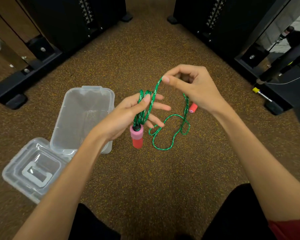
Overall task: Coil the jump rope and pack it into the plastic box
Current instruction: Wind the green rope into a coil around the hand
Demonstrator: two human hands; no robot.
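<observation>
A green braided jump rope has pink and red foam handles. My left hand holds several loops of it wound over the fingers, with the thumb pressing them, and one handle hangs below the palm. My right hand pinches the rope above and to the right, drawing a strand up from the loops. The slack lies in curls on the floor. The other handle lies on the floor, partly behind my right wrist. The clear plastic box stands open at the left.
The box's clear lid lies on the speckled brown floor near my left forearm. Black gym machine frames flank the floor left and right. A yellow-tipped pin lies at the right. My dark-clothed knees are at the bottom edge.
</observation>
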